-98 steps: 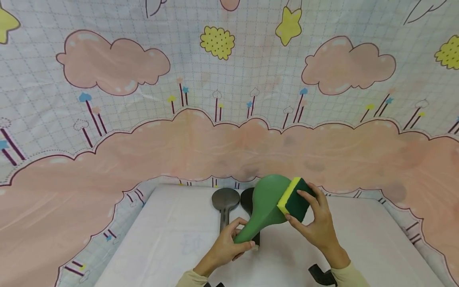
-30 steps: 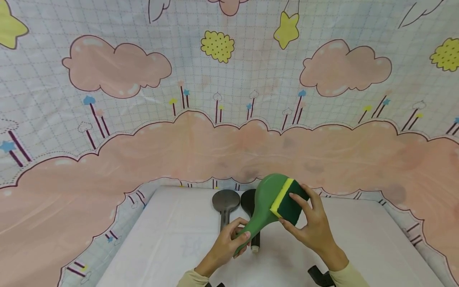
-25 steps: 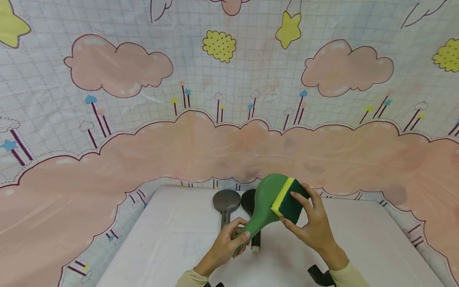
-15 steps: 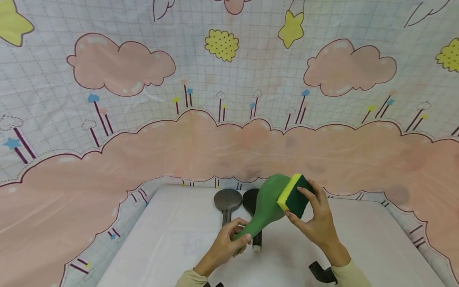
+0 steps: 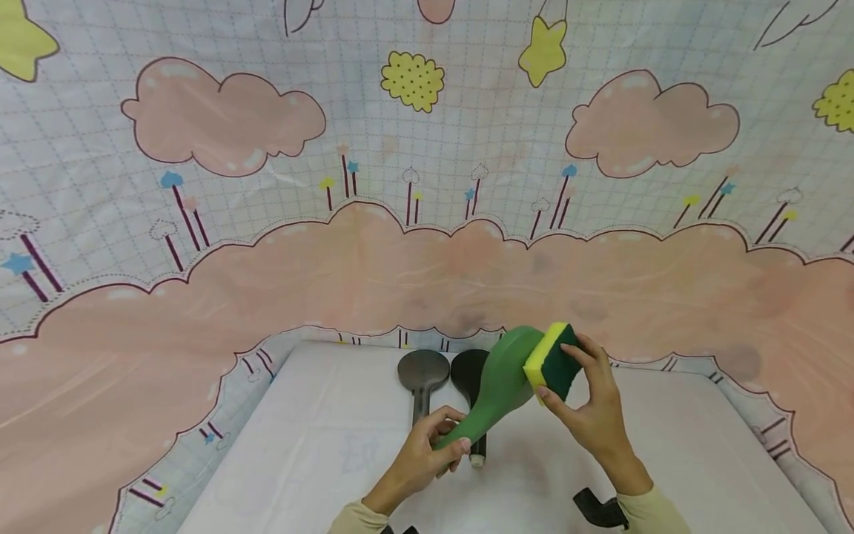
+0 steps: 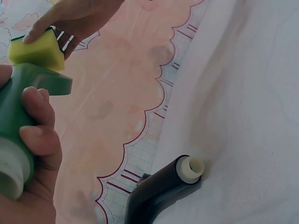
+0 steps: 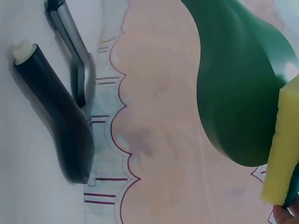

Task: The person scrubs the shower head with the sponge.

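While the left hand (image 5: 420, 458) wraps its fingers round the handle of a green shower head (image 5: 502, 386), held up over the middle of the table near its back edge, the right hand (image 5: 590, 408) pinches a yellow-and-green sponge (image 5: 551, 360) between thumb and fingers, its yellow side pressed against the right rim of the green head. Behind and below the green shower head lie two more: a grey shower head (image 5: 422, 375) and a black shower head (image 5: 468, 386), side by side near the back edge, heads toward the backdrop, handles pointing at the person. The green one partly hides the black one from the head view; the left wrist view shows the black handle's pale end (image 6: 192, 167) resting on the cloth. A black strap (image 5: 599, 510) sits by the right sleeve at the front edge.

Compared with a moment ago, the sponge sits further out toward the right rim of the green head, which is turned more edge-on.

White cloth covers the table (image 5: 300, 460). A backdrop (image 5: 427, 222) printed with pink clouds, yellow stars and a pale grid hangs behind it and drapes around both sides.
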`<state>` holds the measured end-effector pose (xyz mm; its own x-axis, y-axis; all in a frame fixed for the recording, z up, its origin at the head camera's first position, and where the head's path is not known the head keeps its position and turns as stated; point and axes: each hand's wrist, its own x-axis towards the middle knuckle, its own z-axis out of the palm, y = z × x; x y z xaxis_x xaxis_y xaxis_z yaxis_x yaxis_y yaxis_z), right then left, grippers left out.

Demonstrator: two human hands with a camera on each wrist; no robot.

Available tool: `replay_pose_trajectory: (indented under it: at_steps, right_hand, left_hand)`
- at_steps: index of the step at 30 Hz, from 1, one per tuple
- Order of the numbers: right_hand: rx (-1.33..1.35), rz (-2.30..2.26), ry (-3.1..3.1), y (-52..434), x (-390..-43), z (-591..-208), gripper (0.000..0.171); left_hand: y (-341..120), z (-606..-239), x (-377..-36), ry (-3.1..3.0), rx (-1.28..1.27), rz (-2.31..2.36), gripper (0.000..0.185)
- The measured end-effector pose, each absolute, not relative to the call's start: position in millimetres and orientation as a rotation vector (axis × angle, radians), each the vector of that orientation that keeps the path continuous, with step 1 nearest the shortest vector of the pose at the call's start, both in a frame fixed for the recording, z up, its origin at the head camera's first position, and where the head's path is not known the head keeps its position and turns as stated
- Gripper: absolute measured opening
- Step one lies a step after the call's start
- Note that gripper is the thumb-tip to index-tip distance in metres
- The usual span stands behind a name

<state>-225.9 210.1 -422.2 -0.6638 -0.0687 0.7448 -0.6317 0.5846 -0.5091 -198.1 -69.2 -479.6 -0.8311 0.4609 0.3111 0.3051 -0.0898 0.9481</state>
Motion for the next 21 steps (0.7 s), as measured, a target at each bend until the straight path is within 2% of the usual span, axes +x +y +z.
replay_pose_trajectory:
  at_steps: [21]
  right_hand:
    - [0.681, 0.923, -2.087, 192.0, -215.5, -429.8, 0.08]
  left_hand:
    - [-67.3, -478.5, -200.8, 2.07, 0.812, 2.099, 0.026]
